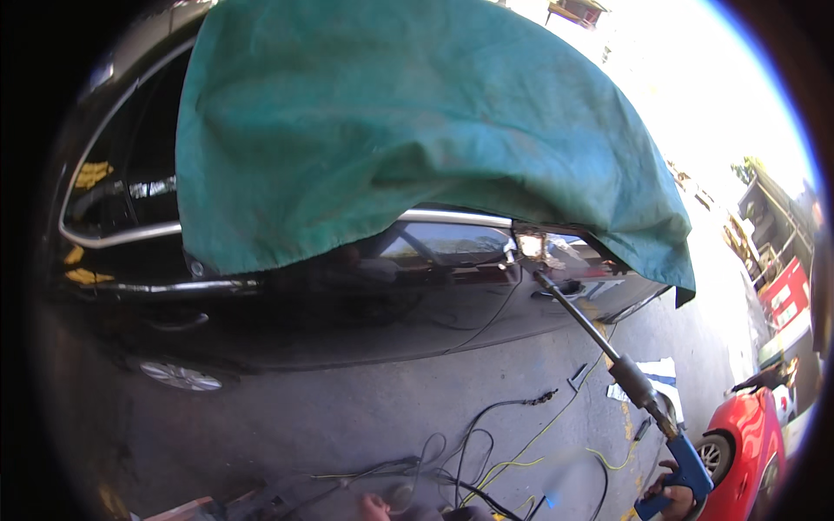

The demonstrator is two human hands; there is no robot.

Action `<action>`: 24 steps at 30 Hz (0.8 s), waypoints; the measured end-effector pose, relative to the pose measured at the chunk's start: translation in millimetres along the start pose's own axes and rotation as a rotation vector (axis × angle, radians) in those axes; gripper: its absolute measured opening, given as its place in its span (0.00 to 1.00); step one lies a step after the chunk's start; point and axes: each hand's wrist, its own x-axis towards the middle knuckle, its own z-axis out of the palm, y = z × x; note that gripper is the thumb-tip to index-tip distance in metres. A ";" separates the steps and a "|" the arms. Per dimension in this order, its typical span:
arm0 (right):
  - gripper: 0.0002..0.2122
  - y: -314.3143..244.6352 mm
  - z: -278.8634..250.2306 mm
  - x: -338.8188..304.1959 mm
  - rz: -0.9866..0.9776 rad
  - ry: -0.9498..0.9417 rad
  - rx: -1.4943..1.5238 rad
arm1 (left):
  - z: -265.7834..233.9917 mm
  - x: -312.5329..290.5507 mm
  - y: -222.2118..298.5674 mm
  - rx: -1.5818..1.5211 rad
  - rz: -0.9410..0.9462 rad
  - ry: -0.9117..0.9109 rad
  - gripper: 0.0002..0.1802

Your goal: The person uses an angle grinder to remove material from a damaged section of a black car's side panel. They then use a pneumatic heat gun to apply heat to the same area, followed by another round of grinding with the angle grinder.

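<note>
Puller (638,391): long steel rod on a blue pistol grip, tip on the black car (365,321) just under the green cloth (417,122); likely stiff, front-heavy, best held at grip and sliding weight. Right hand (673,497) clenched on grip; left hand (375,506) low, below the car, state unclear. Cables (486,451) on ground below the car.

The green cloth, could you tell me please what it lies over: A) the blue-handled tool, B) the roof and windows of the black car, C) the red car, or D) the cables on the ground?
B: the green cloth drapes the top of the black car, hanging over its windows.
</note>
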 end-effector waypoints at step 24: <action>0.24 -16.7 -36.4 18.0 0.136 -0.186 0.061 | 430.9 -290.1 267.8 0.426 0.543 -1.030 0.26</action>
